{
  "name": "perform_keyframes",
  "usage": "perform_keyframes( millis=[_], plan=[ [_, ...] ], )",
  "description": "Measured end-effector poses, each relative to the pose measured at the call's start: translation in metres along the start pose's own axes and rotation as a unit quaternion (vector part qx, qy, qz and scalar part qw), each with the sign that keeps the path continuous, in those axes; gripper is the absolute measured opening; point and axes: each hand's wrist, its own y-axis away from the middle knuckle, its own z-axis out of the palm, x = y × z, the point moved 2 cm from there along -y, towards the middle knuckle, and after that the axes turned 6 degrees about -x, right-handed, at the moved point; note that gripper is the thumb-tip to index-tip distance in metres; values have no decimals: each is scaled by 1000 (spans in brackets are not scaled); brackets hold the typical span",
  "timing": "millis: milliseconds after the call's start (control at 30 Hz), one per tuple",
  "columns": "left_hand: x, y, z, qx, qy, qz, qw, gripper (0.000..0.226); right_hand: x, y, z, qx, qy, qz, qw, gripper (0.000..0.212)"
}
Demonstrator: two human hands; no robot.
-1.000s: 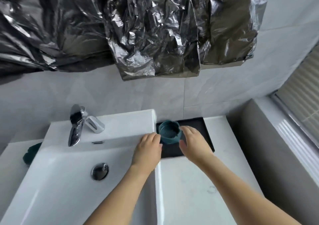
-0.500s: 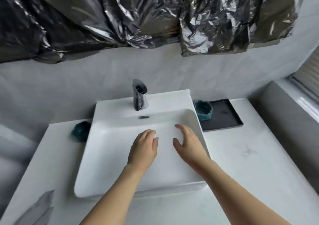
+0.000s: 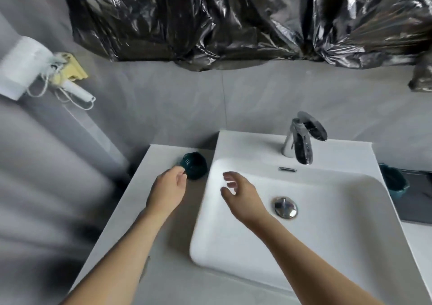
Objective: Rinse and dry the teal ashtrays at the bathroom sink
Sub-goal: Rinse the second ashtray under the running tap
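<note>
Two teal ashtrays showed: a dark teal ashtray (image 3: pixel 194 165) at the fingertips of the left hand (image 3: pixel 168 189), which had crossed over, fingers curling at its rim, grip uncertain; the right hand (image 3: pixel 238 190) hovered loosely spread; beyond it, the second ashtray (image 3: pixel 395 179), set down, looked finished.

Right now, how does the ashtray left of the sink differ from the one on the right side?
The left ashtray sits on the bare countertop; the right ashtray sits at the edge of a dark tray. The left hand reaches the left ashtray's rim, though a grip is unclear, while no hand is near the right one. The left ashtray looks darker, the right one brighter teal. Both are teal, round and upright beside the sink.
</note>
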Motion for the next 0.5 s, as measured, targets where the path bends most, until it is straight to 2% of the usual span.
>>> perform_keyframes(
  millis=[100,167,267,333,433,500],
  plan=[
    [-31,-59,-9,-37,13,-30,999,25,-14,-35,35,14,-100,60,993,30],
    [-52,-103,-6,-77,11,-30,997,20,-16,-62,68,2,-142,110,984,38],
    [-72,-158,9,-122,-4,-16,992,15,-13,-95,108,-41,-145,161,975,57],
    [-81,-185,22,-153,-12,-11,988,12,-9,-116,123,-37,-136,194,971,65],
    [-90,-212,46,-199,-37,1,979,26,-3,-147,135,-10,-134,227,965,67],
    [-95,-220,61,-215,-67,13,974,32,2,-162,138,17,-157,251,955,60]
  ],
)
